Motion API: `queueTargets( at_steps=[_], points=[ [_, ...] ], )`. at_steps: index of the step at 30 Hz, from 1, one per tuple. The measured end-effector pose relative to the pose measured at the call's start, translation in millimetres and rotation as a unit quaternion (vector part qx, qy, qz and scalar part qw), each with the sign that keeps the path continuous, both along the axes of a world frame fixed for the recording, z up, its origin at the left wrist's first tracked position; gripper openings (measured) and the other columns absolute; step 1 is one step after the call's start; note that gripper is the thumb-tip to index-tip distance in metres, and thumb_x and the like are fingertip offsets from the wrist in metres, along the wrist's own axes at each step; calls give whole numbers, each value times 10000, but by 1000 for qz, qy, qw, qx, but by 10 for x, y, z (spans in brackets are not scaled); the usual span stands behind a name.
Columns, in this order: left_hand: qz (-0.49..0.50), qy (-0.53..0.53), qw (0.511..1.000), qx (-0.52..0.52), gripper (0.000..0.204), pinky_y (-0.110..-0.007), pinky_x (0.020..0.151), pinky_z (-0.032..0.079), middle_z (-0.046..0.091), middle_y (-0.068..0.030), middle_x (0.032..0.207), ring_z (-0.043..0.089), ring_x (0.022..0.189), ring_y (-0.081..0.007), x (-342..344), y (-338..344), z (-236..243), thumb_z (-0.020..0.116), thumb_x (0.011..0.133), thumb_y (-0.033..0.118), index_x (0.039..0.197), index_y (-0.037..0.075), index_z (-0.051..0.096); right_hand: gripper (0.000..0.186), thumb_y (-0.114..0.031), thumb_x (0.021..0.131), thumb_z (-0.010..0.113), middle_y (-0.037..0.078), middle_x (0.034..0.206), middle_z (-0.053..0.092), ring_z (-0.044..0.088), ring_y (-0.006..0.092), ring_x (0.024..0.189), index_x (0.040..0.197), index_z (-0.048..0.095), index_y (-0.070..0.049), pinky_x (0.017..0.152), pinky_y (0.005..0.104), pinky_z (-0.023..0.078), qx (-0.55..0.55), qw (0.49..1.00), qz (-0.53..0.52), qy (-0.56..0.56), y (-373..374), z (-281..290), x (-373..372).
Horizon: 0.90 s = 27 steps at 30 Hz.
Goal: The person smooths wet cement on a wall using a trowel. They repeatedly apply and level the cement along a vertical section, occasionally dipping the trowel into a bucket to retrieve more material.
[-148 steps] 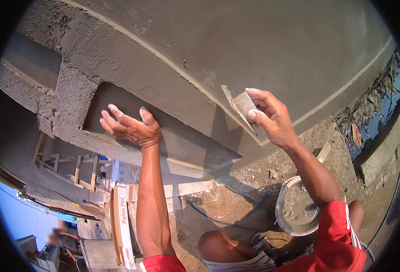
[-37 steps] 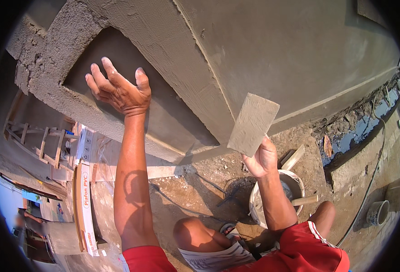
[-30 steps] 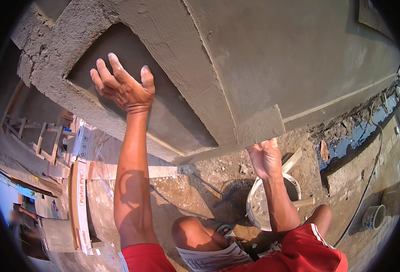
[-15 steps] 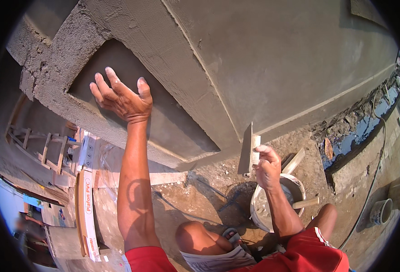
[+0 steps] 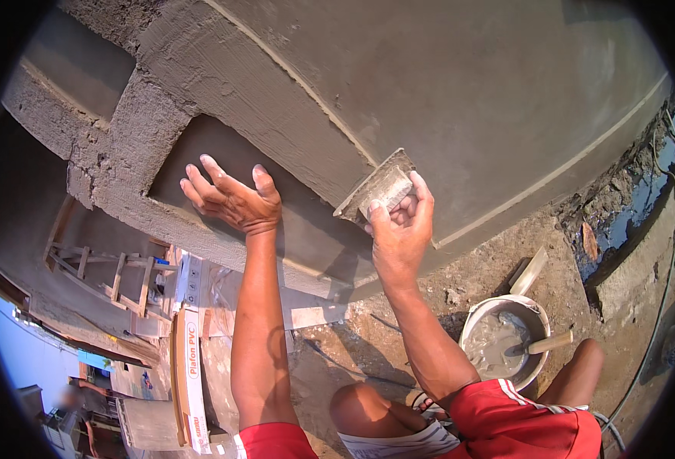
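My left hand [image 5: 234,199] is open, fingers spread and dusted with pale mortar, over the dark sunken panel [image 5: 211,141] in the cement-rendered ledge. My right hand [image 5: 399,233] grips a small, flat finishing trowel [image 5: 379,180] with a pale block handle. The trowel lies at the lower part of the textured render band [image 5: 253,88], beside the raised ridge edging the smooth surface [image 5: 506,99]. Just below and right of my right forearm sits a white bucket [image 5: 469,336] of wet mortar, with a wooden-handled tool [image 5: 548,343] in it.
A pale wooden piece [image 5: 530,271] lies behind the bucket. A debris-strewn trench [image 5: 628,229] and a hose [image 5: 655,336] are on the right. At lower left are a long white carton [image 5: 194,382], timber framing [image 5: 127,283] and another person [image 5: 70,398].
My right hand has raised the trowel up and leftward onto the band's edge and turned it over from half a second ago. My left hand stays spread over the panel; the view has shifted.
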State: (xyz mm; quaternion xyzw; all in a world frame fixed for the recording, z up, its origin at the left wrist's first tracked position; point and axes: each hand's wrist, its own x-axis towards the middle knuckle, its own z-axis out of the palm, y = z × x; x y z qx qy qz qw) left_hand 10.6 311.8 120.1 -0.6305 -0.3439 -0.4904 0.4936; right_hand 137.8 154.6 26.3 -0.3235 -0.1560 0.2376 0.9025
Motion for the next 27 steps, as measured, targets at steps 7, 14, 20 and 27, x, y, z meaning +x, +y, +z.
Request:
queueTargets(
  at_steps=[7,14,20,27],
  points=[
    [3,-5,1000,-2,761,-588,1077,253,288,-202,1477,237,1380,-451,9,-19,4,470,866,504,1441,13,389,605,1,842,642,34,811,558,538,75,671,1379,368,58,632,239,480,-31,999,-32,-26,214,381,152],
    [-10,-4,1000,-9,764,-594,1085,233,285,-208,1473,231,1379,-457,21,-21,-4,470,863,495,1449,13,376,624,-20,823,660,26,760,508,518,123,641,1384,397,48,617,291,476,-108,983,-38,-143,153,156,-284],
    [-4,-2,1000,-3,760,-592,1078,238,297,-209,1452,225,1376,-450,-50,43,-10,456,865,503,1441,14,381,707,-21,860,619,111,1021,618,596,138,790,1491,303,23,673,290,497,-43,978,94,-180,-345,-593,-248],
    [2,1,1000,-21,788,-586,1097,218,239,-186,1467,198,1383,-436,21,-21,3,508,842,466,1464,15,329,619,-135,925,632,140,1167,643,631,172,1004,1466,365,6,808,307,530,68,967,153,-192,-253,-320,1066]
  ],
)
